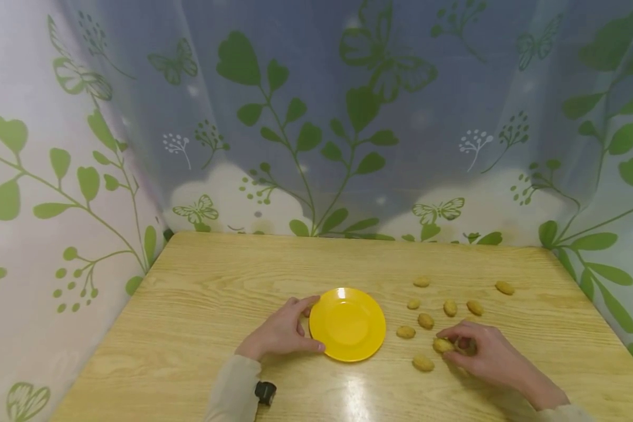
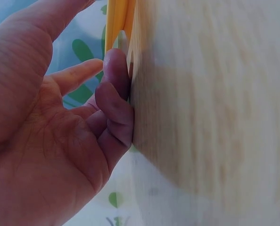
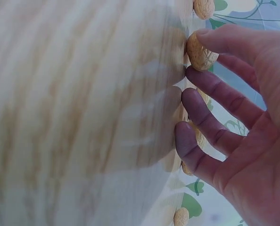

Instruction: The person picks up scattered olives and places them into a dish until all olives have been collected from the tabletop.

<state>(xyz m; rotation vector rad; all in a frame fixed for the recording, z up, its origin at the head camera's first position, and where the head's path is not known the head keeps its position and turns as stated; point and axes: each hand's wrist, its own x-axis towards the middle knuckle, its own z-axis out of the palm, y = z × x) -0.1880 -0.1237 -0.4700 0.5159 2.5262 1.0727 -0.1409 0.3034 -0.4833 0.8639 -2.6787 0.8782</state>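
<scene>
A round yellow plate [image 1: 347, 324] lies on the wooden table. My left hand [image 1: 282, 329] holds its left side, thumb on the near rim and index finger at the far rim. In the left wrist view, the other fingers of the left hand [image 2: 83, 122] curl low beside the tabletop, and the plate's edge [image 2: 119, 19] shows above them. To the right of the plate, my right hand [image 1: 485, 354] pinches an unshelled peanut [image 1: 443, 345] between thumb and fingertips. That peanut [image 3: 201, 52] is close over the table in the right wrist view.
Several more peanuts lie scattered right of the plate, among them a near one [image 1: 423, 363], one beside the plate [image 1: 405, 332] and a far right one [image 1: 504, 287]. Patterned curtains [image 1: 316, 117] border the wooden table [image 1: 216, 264] at the back and sides.
</scene>
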